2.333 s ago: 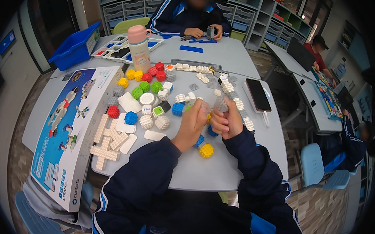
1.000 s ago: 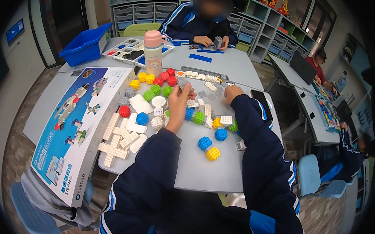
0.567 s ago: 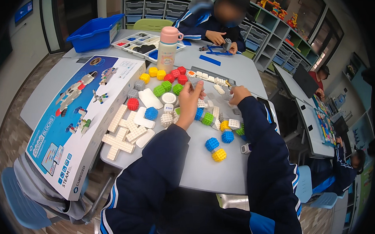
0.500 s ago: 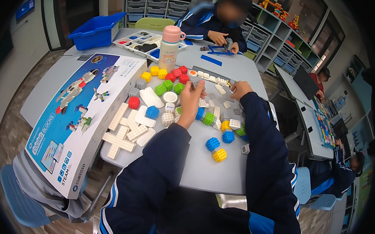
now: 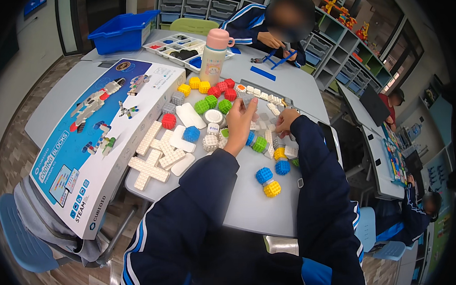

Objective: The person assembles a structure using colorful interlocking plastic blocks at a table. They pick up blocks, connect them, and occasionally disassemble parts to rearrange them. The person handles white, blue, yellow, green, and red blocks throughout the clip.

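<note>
My left hand (image 5: 241, 125) is raised over the middle of the table, thumb and fingers drawn together. A grey block (image 5: 245, 96) shows at its fingertips, but I cannot tell whether they grip it. To its right, my right hand (image 5: 287, 122) has curled fingers low over small translucent pieces (image 5: 263, 119); what they pinch is hidden. Between my hands and me lie a green knobbed block (image 5: 259, 144) joined to others, a yellow block (image 5: 279, 153) above a blue one, and a separate blue block (image 5: 264, 175) attached to a yellow block (image 5: 272, 189).
White plates and beams (image 5: 149, 170) lie at left beside a large printed box (image 5: 101, 128). Red, green, yellow and grey blocks surround a pink-lidded bottle (image 5: 214, 55). Behind stand a parts tray (image 5: 182, 51) and blue bin (image 5: 122, 34). Across the table, a person handles blue pieces (image 5: 272, 60).
My right hand has come nearer to me and a little left, closer to my left hand. The left hand stays at nearly the same spot. The whole view has shifted slightly.
</note>
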`<state>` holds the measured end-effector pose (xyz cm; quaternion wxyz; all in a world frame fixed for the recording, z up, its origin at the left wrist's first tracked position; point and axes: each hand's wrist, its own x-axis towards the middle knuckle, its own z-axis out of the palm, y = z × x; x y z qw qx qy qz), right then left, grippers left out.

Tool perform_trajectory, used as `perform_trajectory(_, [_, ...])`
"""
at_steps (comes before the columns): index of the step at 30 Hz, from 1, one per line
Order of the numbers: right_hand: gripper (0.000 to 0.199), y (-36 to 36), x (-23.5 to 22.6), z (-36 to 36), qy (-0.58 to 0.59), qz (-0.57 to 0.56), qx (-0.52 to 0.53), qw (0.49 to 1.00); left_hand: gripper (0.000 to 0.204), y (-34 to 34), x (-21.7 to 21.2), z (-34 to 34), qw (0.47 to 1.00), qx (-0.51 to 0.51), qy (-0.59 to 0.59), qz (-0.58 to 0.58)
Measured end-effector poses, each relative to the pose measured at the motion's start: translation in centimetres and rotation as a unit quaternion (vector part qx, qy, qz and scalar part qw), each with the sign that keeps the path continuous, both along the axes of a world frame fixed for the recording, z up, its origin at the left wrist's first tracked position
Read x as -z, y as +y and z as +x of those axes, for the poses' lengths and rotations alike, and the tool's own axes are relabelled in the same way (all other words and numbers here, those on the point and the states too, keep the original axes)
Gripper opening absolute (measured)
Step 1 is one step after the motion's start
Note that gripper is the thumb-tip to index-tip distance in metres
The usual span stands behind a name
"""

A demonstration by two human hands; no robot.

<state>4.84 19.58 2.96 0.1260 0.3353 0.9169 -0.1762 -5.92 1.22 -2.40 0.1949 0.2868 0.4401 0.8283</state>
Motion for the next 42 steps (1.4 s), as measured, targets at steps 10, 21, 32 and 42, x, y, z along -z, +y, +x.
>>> perform_trajectory(10, [0.038,-1.1,-0.2,-0.2,0.093,-0.042,0.079,0.992,0.036,0.7,0.4,0.4,0.999,-0.034,0.011,0.0])
perform_trajectory(21, [0.04,5.4,1.5,-2.7,0.174,0.065,0.091,0.978,0.041,0.3,-0.1,0.6,0.999,-0.042,0.001,-0.003])
perform_trajectory(32, [0.056,7.3,4.3,-7.7,0.133,0.178,0.044,0.974,0.034,0.0,-0.3,0.5,0.999,-0.026,0.007,-0.035])
perform_trajectory(42, [0.039,2.2,-0.1,-4.1,0.347,-0.322,-0.006,0.881,0.04,0.5,0.6,0.7,0.996,-0.013,0.078,-0.051])
